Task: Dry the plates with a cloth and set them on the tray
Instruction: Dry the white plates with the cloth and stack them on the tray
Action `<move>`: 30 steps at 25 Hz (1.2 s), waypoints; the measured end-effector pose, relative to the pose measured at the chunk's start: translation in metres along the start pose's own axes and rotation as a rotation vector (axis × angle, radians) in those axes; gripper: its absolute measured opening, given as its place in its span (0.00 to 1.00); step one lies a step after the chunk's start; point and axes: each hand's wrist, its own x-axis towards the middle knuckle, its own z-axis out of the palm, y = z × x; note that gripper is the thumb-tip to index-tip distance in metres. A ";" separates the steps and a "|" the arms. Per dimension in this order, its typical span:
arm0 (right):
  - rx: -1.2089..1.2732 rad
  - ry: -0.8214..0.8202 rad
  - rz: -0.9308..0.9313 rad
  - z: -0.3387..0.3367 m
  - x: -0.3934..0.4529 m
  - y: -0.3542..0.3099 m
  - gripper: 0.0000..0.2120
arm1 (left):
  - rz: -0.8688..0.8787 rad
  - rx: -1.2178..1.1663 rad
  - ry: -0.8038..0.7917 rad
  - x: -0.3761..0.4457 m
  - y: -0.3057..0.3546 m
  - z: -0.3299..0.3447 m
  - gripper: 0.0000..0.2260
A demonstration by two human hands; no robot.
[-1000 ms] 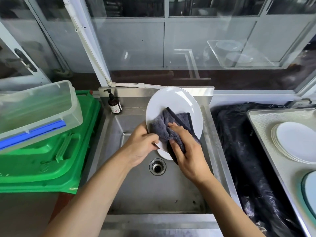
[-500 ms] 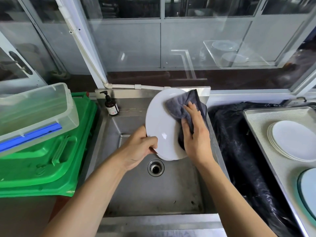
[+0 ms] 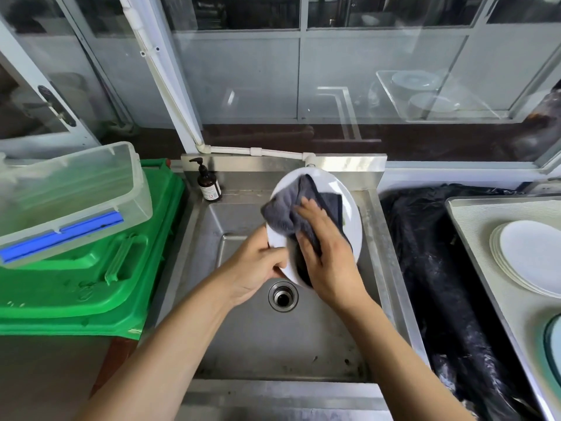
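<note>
Both hands busy: left hand (image 3: 258, 262) pinches plate (image 3: 349, 208) rim; right hand (image 3: 328, 253) flat, hiding cloth (image 3: 285, 208).

Both our bare forearms reach forward from the lower edge of the view and converge toward the middle. Our left hand (image 3: 258, 265) is turned inward, its fingers curled round the lower left rim of the plate (image 3: 349, 214), thumb on the near face. Our right hand (image 3: 329, 253) lies palm down, fingers spread and nearly straight, pressing the cloth (image 3: 288, 205) flat against the plate's face. The right wrist bends slightly upward.
</note>
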 end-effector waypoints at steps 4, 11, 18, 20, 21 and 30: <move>0.003 0.051 -0.050 -0.008 0.033 -0.011 0.18 | 0.035 -0.047 -0.012 -0.003 0.008 0.007 0.12; 0.010 -0.082 -0.037 0.001 -0.017 0.000 0.18 | 0.034 -0.090 0.040 0.003 0.006 -0.009 0.17; -0.033 -0.045 -0.029 -0.002 0.014 -0.014 0.18 | 0.067 -0.174 0.113 0.007 0.014 -0.010 0.15; -0.033 -0.081 -0.035 0.000 -0.014 -0.011 0.18 | 0.076 -0.189 0.139 0.009 0.015 -0.017 0.18; -0.033 -0.089 -0.026 0.000 -0.024 -0.010 0.18 | 0.067 -0.176 0.139 0.009 0.014 -0.019 0.19; -0.014 -0.005 -0.002 0.000 0.035 -0.025 0.18 | 0.054 -0.153 0.077 0.000 0.013 -0.012 0.13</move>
